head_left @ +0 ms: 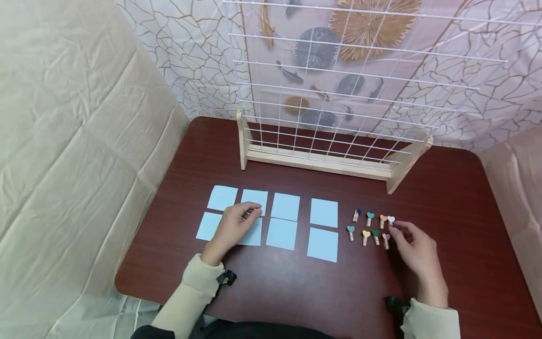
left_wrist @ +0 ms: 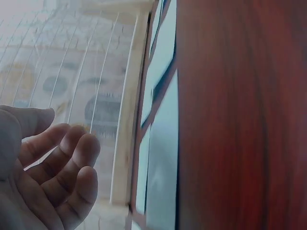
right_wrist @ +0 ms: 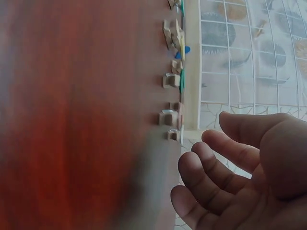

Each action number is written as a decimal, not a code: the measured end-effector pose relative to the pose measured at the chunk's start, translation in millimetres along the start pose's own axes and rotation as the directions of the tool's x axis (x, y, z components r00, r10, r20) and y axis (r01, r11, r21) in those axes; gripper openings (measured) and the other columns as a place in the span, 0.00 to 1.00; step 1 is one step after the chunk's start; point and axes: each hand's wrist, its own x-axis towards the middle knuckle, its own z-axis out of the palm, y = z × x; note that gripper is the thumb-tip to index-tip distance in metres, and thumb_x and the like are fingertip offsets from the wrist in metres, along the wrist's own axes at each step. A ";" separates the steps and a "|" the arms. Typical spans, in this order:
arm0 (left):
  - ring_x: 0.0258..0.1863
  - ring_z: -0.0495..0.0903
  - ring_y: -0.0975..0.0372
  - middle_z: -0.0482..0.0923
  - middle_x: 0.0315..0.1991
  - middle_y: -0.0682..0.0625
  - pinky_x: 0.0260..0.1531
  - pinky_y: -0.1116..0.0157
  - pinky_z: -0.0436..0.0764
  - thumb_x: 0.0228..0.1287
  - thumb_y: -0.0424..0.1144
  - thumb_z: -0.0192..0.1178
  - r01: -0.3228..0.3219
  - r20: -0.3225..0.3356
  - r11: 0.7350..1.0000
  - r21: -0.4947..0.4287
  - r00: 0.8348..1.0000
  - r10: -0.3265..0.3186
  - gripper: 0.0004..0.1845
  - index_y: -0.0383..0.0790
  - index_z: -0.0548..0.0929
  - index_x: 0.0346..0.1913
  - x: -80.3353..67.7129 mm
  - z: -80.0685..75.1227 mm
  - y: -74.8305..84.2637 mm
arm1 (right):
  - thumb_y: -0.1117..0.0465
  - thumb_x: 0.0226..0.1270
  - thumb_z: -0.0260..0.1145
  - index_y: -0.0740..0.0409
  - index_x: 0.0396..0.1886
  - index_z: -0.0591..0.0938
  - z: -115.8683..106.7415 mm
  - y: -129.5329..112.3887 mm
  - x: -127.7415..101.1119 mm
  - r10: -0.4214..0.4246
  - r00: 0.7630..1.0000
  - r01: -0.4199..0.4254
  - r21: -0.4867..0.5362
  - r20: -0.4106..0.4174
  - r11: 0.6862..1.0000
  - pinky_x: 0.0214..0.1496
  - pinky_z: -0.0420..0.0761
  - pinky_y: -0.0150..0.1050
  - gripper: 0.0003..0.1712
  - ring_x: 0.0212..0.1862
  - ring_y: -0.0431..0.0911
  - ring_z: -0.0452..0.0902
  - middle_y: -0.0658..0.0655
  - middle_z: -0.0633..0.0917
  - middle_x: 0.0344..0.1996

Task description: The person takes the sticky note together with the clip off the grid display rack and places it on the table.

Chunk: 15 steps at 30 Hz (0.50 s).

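My left hand (head_left: 234,227) hovers over the left part of two rows of light blue paper squares (head_left: 282,234), fingers loosely bent and holding nothing. In the left wrist view its thumb stands apart from the fingertips, beside the paper squares (left_wrist: 163,153). My right hand (head_left: 419,254) is at the right end of several small wooden clothespins with coloured hearts. Its fingertips are right by the white-heart clothespin (head_left: 391,220) and above the pale pink one (head_left: 386,240). In the right wrist view a gap shows between thumb and fingers, with the clothespins (right_wrist: 169,117) beyond.
Behind the papers, a white wire grid (head_left: 313,136) stands upright in a wooden base (head_left: 317,162). The dark red-brown table (head_left: 262,282) has cream cloth (head_left: 84,141) along its left side and a patterned sheet (head_left: 195,56) at its back.
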 end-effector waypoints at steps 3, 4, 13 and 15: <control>0.34 0.84 0.62 0.89 0.40 0.48 0.37 0.62 0.83 0.76 0.37 0.65 0.019 -0.043 0.999 0.036 0.999 -0.017 0.11 0.34 0.90 0.53 0.6 -12.4 -5.1 | 0.55 0.80 0.65 0.63 0.58 0.85 -4.2 -0.2 3.1 -0.026 1.000 0.026 -0.006 -0.014 1.000 0.38 0.74 0.38 0.18 0.41 0.52 0.80 0.65 0.89 0.43; 0.33 0.83 0.61 0.89 0.39 0.47 0.36 0.61 0.83 0.76 0.37 0.66 0.014 -0.055 0.998 0.053 0.998 -0.011 0.11 0.33 0.90 0.53 1.0 -16.2 -6.8 | 0.56 0.80 0.65 0.63 0.58 0.85 -5.9 -0.3 4.5 -0.039 0.999 0.038 -0.009 -0.021 0.999 0.39 0.74 0.39 0.17 0.41 0.53 0.81 0.66 0.89 0.43; 0.47 0.87 0.50 0.88 0.51 0.43 0.45 0.48 0.86 0.72 0.43 0.70 -0.083 -0.132 0.935 0.345 0.982 0.136 0.17 0.36 0.88 0.57 15.1 -55.6 -23.9 | 0.59 0.77 0.67 0.70 0.64 0.80 -30.1 -3.4 26.5 -0.188 0.975 0.181 -0.066 -0.118 0.981 0.52 0.71 0.65 0.23 0.51 0.70 0.76 0.77 0.81 0.54; 0.48 0.87 0.48 0.87 0.51 0.41 0.47 0.46 0.85 0.71 0.44 0.71 -0.114 -0.133 0.907 0.406 0.974 0.183 0.19 0.35 0.88 0.57 20.5 -65.5 -28.8 | 0.58 0.77 0.68 0.71 0.66 0.79 -36.6 -3.9 32.0 -0.207 0.970 0.197 -0.088 -0.128 0.976 0.57 0.68 0.70 0.26 0.57 0.73 0.72 0.78 0.78 0.58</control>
